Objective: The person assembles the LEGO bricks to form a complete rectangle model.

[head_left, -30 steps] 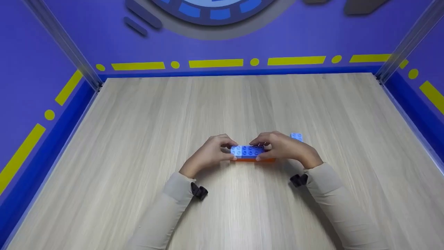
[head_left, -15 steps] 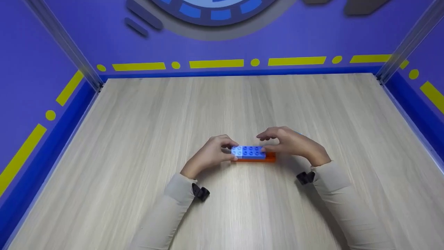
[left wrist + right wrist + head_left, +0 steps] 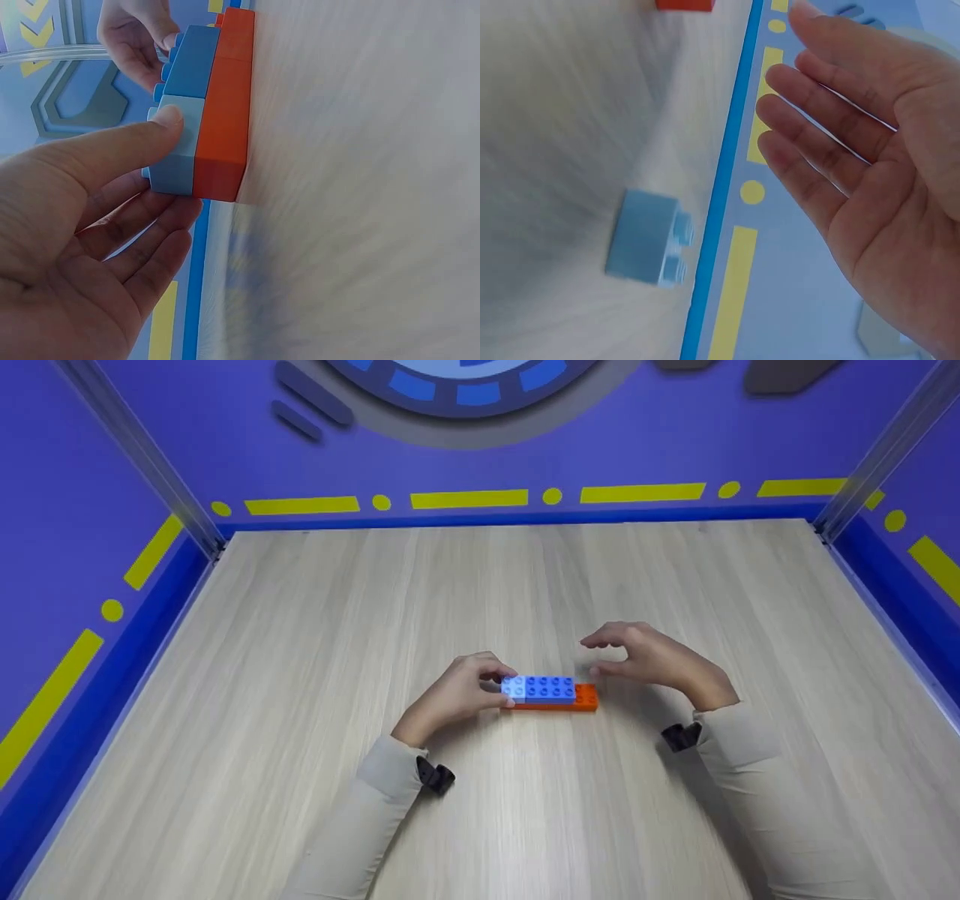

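Note:
Between thumb and fingers, my left hand pinches a light blue brick at the left end of a small stack. Beside that brick sits a darker blue brick. Both rest on a longer orange base, whose right-end studs show bare. My right hand hovers to the right of the stack, fingers apart and holding nothing. In the right wrist view a loose light blue brick lies on the table near that hand; the head view has it hidden behind the hand.
A pale wood-grain table carries the bricks. Blue walls with yellow marks enclose its back and sides, with metal posts at the back corners.
My right hand has let go of the darker blue brick and moved right and away from the stack, uncovering the orange right end. The left hand has kept its hold.

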